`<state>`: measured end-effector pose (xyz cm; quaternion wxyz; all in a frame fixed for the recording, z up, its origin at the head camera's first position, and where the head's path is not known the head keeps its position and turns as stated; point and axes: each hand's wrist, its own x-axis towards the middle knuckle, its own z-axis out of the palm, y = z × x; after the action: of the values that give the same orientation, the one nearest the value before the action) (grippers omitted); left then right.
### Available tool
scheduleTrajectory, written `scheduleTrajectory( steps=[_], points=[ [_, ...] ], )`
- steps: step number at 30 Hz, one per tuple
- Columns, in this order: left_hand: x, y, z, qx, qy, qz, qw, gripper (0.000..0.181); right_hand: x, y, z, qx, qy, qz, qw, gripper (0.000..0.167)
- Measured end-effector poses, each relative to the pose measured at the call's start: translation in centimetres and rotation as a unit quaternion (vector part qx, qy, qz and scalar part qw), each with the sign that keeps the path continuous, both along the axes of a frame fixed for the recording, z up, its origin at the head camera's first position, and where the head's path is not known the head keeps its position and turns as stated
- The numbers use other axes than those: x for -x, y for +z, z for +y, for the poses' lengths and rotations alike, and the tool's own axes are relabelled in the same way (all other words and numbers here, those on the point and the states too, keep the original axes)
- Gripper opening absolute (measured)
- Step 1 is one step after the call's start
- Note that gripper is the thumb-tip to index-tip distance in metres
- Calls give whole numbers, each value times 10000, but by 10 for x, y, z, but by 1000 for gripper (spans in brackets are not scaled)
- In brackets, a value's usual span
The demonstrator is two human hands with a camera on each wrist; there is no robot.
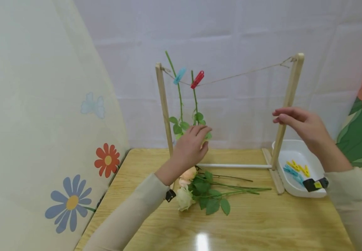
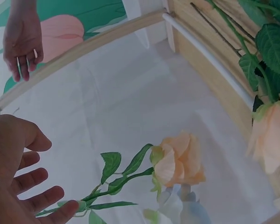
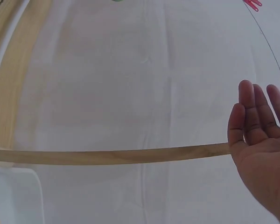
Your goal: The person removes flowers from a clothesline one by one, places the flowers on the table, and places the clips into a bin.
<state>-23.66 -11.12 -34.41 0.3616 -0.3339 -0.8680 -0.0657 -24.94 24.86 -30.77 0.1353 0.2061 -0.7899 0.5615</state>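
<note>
Two roses hang head-down from a string [image 1: 240,74], their stems clipped by a blue clothespin [image 1: 179,76] and a red clothespin [image 1: 197,80]. My left hand [image 1: 191,146] is in front of the hanging stems, its fingers loosely bent and spread, holding nothing. In the left wrist view, a peach rose [image 2: 179,158] hangs with its leafy stem just by the fingertips; whether they touch is unclear. A pale flower [image 2: 182,207] shows beside it. My right hand [image 1: 304,127], empty with relaxed fingers, is raised near the frame's right post [image 1: 290,87].
More roses lie on the table, among them a white rose [image 1: 185,198] and a peach one [image 1: 188,173], stems pointing right. A white tray [image 1: 317,191] with yellow clothespins [image 1: 298,168] and blue clothespins [image 1: 292,170] stands beyond the right post. A white rod [image 1: 237,166] joins the posts low down.
</note>
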Motion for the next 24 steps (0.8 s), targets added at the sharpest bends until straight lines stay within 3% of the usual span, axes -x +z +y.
scheduleTrajectory(
  steps=[4, 10, 18, 24],
  points=[
    [3, 5, -4, -365, -49, -22, 9993, 42, 1, 10, -10, -100, -66, 12, 9999, 35],
    [9, 10, -11, -849, -81, -86, 9963, 43, 4, 23, -28, 101, 331, 380, 9987, 32],
    [18, 21, -17, -1344, -122, 143, 9907, 42, 7, 39, -46, -3, 326, 487, 9983, 35],
    [23, 31, -18, -1725, -27, -139, 9849, 49, 10, 51, -60, 117, 417, 545, 9976, 36]
  ],
)
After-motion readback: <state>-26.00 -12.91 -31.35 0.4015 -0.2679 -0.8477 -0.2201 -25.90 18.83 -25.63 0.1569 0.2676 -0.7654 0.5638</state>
